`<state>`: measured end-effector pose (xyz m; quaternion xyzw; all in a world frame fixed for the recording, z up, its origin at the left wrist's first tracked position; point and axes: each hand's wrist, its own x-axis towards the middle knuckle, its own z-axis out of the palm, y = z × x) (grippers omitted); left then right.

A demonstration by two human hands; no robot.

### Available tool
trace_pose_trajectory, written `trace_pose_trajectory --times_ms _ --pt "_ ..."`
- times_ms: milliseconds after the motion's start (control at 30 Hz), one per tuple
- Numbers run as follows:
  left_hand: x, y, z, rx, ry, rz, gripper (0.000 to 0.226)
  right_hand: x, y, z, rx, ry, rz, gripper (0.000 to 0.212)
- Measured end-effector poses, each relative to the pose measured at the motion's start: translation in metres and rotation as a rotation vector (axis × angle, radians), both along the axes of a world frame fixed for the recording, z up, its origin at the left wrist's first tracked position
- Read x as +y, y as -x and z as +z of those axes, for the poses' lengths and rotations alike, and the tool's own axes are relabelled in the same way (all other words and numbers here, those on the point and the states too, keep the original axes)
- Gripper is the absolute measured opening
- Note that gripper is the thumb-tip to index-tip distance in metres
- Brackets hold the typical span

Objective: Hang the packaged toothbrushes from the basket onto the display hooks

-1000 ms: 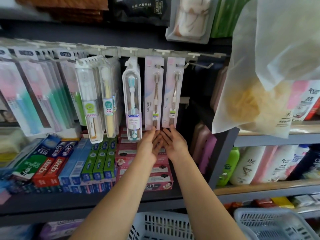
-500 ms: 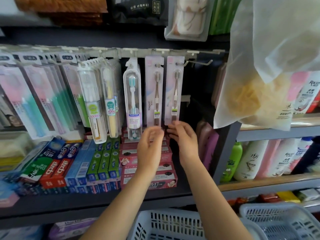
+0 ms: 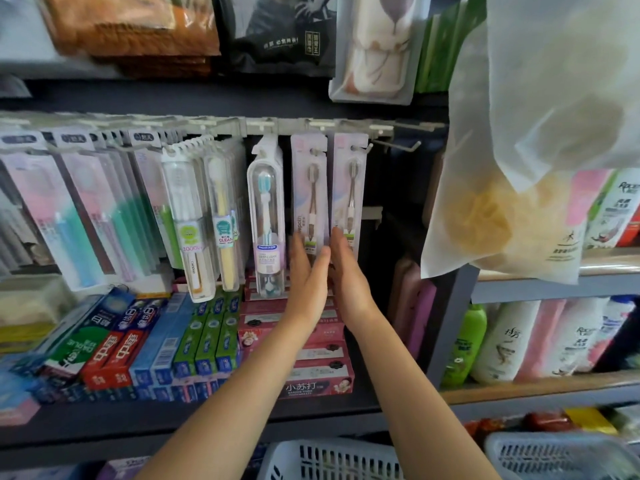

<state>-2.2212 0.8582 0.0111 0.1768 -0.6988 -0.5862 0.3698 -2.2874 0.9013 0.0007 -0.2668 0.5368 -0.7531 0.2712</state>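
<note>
Your left hand (image 3: 306, 271) and right hand (image 3: 348, 271), fingers straight and holding nothing, press the lower ends of two pink toothbrush packs (image 3: 309, 192) hanging mid-frame on the hooks (image 3: 398, 147). A clear bag (image 3: 540, 140) fills the upper right. Toothpaste boxes (image 3: 204, 337) sit below. The white basket (image 3: 332, 459) is cut off at the bottom edge, its contents unseen.

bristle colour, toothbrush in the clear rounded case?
Light blue and white bristles on the toothbrush in the clear case, head view.

both arms reach forward, left grip (image 3: 309, 271) and right grip (image 3: 347, 271) flat, fingers straight.
</note>
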Motion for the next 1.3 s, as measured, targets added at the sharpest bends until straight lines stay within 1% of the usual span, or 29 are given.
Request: trace_pose_trajectory --times_ms 67,167,200,267,300,367,533,967,1300 --pt "-0.003 0.001 0.000 0.004 -0.023 -0.001 0.068 -0.002 0.000 -0.001 0.028 -0.020 0.000 0.075" --pt "-0.007 0.002 -0.001 0.003 -0.040 -0.007 0.067 -0.006 0.001 -0.005 0.089 -0.063 -0.007 0.076" --pt "-0.007 0.002 -0.002 0.000 -0.031 -0.009 0.065 -0.006 0.000 -0.005 0.116 -0.074 -0.011 0.071" --pt "-0.009 0.002 -0.004 -0.013 -0.025 -0.012 0.061 -0.005 -0.001 -0.005 0.217 -0.096 -0.051 0.054" --pt "-0.010 0.004 -0.006 -0.020 -0.027 -0.008 0.060 -0.005 0.000 -0.006 0.265 -0.103 -0.074 0.048" --pt "-0.014 0.005 -0.009 -0.041 -0.023 0.008 0.059 -0.006 0.003 -0.010 0.330 -0.104 -0.116 0.047" --pt "-0.019 0.005 -0.012 -0.078 -0.031 0.027 0.060 -0.017 0.010 -0.023 0.392 -0.074 -0.180 0.046" --pt "-0.023 0.003 -0.022 -0.100 -0.023 0.005 0.058 -0.022 0.013 -0.023 0.386 -0.089 -0.228 0.039" --pt "-0.024 0.004 -0.036 -0.109 -0.105 -0.025 0.061 -0.013 0.008 -0.031 0.346 -0.104 -0.244 0.041"
